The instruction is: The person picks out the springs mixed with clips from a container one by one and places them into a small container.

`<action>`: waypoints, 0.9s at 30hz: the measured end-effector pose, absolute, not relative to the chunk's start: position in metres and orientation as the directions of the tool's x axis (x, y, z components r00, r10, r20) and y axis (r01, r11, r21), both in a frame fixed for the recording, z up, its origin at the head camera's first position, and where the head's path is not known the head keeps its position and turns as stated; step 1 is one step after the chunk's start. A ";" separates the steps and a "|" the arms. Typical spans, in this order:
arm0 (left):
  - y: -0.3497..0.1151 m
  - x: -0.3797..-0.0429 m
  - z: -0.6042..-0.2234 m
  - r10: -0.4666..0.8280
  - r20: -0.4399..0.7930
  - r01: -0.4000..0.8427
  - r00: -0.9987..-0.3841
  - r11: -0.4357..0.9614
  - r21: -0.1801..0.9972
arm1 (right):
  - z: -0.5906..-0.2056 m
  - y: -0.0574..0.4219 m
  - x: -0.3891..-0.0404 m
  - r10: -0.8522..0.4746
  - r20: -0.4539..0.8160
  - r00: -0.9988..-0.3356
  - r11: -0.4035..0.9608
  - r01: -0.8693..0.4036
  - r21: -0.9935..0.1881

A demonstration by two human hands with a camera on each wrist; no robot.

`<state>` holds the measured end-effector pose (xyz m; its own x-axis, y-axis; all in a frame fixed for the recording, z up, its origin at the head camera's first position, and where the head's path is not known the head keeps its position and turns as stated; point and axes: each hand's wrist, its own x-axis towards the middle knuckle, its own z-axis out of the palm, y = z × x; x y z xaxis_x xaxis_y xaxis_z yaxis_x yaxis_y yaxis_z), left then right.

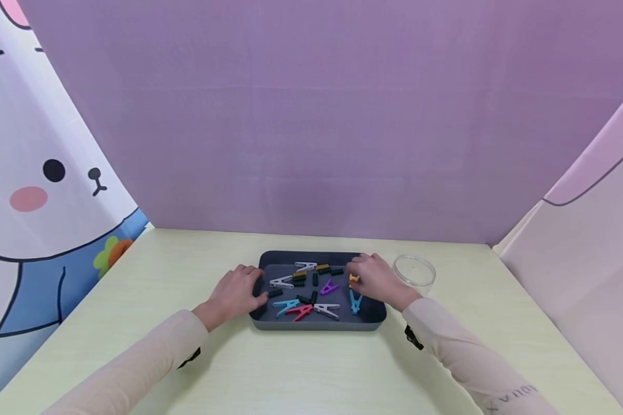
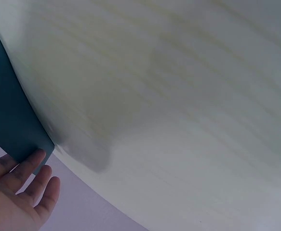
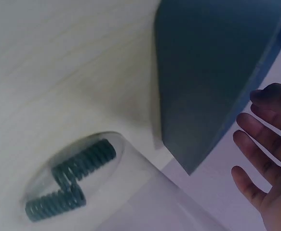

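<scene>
My left hand (image 1: 236, 293) grips the left rim of a dark grey tray (image 1: 316, 325); in the left wrist view its fingers (image 2: 47, 195) lie against the outer wall, the thumb hidden. Over the tray's right side hovers my right hand (image 1: 375, 278), close to an orange clip (image 1: 353, 279). Loosely bent, spread fingers (image 3: 258, 137) show in the right wrist view, with nothing visible between them. Black springs (image 1: 275, 293) lie scattered in the tray among a purple clip (image 1: 329, 287), blue clips (image 1: 355, 302), a red clip (image 1: 301, 311) and white clips (image 1: 327, 310).
A clear round container (image 1: 414, 272) stands right of the tray, beside my right wrist. Two dark springs (image 3: 85, 163) lie in it. The pale wooden table (image 1: 311, 374) ends at a purple cloth backdrop (image 1: 311, 144), with printed cloth on both sides.
</scene>
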<state>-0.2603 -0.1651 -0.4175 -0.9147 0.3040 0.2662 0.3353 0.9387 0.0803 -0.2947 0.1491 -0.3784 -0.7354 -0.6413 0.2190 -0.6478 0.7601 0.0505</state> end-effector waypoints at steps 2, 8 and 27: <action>-0.165 -0.261 -0.418 0.307 0.269 0.338 -0.913 0.938 0.076 | -0.381 0.147 -0.297 -0.641 0.218 -0.736 0.760 -0.648 0.047; -0.166 -0.261 -0.418 0.311 0.275 0.342 -0.910 0.937 0.072 | -0.386 0.144 -0.302 -0.631 0.203 -0.748 0.769 -0.638 0.040; -0.166 -0.263 -0.419 0.308 0.271 0.339 -0.912 0.938 0.075 | -0.396 0.133 -0.329 -0.585 0.147 -0.798 0.809 -0.587 0.029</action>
